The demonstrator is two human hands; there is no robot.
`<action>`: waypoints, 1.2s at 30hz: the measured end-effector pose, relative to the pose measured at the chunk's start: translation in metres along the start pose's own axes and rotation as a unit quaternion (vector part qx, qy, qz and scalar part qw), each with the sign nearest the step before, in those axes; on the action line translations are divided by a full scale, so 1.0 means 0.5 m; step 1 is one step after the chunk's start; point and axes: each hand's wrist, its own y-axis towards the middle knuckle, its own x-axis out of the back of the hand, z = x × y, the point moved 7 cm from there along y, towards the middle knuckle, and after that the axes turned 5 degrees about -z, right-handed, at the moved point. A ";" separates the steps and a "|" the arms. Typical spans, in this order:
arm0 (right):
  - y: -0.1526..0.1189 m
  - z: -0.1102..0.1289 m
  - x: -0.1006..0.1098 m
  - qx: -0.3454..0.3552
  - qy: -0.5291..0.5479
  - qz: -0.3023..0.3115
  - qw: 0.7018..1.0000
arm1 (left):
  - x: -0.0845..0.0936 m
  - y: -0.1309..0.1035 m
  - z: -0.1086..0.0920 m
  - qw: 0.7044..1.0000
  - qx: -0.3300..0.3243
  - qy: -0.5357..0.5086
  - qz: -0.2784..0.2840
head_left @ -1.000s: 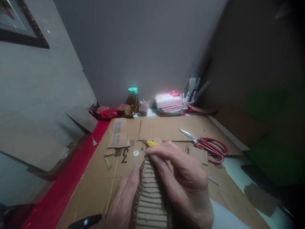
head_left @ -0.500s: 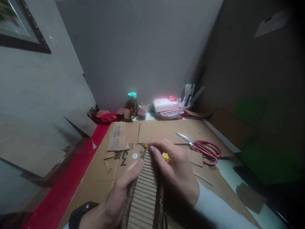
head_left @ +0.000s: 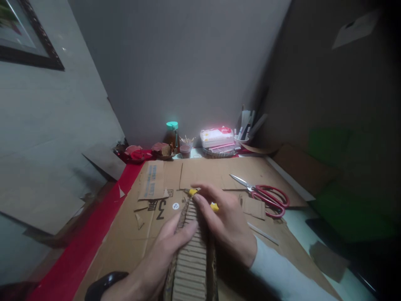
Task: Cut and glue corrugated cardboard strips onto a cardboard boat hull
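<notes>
A long cardboard piece with a ribbed, corrugated top [head_left: 191, 259] runs from the bottom edge towards the middle of the view. My left hand [head_left: 166, 246] grips its left side, the thumb lying across the ribs. At the far end, my right hand [head_left: 227, 217] has its thumb and forefinger pinched near the tip of the piece. A small yellow thing [head_left: 193, 192] shows just beyond those fingertips; whether they grip it or the cardboard is hard to tell. More yellow shows behind the right fingers.
Red-handled scissors [head_left: 272, 198] lie at the right on a large cardboard sheet [head_left: 125, 234]. Close by are a small cardboard square [head_left: 254, 207] and a thin white stick [head_left: 263, 234]. Along the back stand a green-capped bottle [head_left: 172, 136], a tissue pack [head_left: 216, 137] and a pen cup [head_left: 242, 138].
My left thumb has moved inward onto the ribbed top. My right forefinger has lifted and straightened a little, and the view has shifted slightly.
</notes>
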 end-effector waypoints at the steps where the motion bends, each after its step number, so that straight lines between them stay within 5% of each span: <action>1: -0.001 -0.001 -0.001 -0.005 0.001 0.000 1.000 | -0.001 -0.001 -0.002 1.000 0.002 -0.012 -0.005; 5: -0.009 0.001 -0.009 -0.008 0.014 0.007 1.000 | 0.017 0.004 -0.021 0.995 -0.066 0.055 -0.055; 8: -0.015 0.004 -0.016 -0.007 0.030 0.013 0.999 | 0.021 0.007 -0.024 0.991 -0.096 0.086 -0.036; 21: -0.018 0.006 -0.011 -0.042 0.033 0.004 0.999 | 0.019 0.004 -0.021 0.994 -0.099 0.047 -0.013; 36: -0.023 0.025 -0.015 -0.012 0.047 0.019 0.999 | 0.031 0.002 -0.027 0.981 -0.122 0.145 -0.046</action>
